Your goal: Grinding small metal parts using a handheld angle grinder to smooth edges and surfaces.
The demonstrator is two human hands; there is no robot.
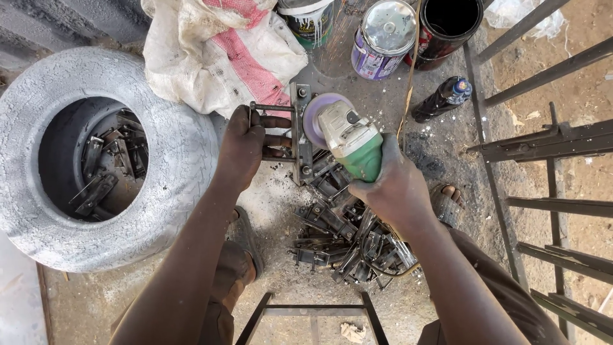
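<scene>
My left hand (246,144) grips a small welded metal bracket (300,128), a flat upright bar with rods sticking out to the left, held over the concrete floor. A green and white angle grinder (354,140) is in my right hand (393,185), its purple disc (319,115) up against the bracket's right side. Just below the grinder lies a pile of similar dark metal brackets (341,239). My sandalled feet show under my arms on both sides.
A grey-painted tyre (172,185) at the left holds more metal pieces. A dirty white and red sack (217,51), paint cans (383,38), a black bucket (447,25) and a dark bottle (440,99) stand behind. A metal gate frame (549,147) lies at the right.
</scene>
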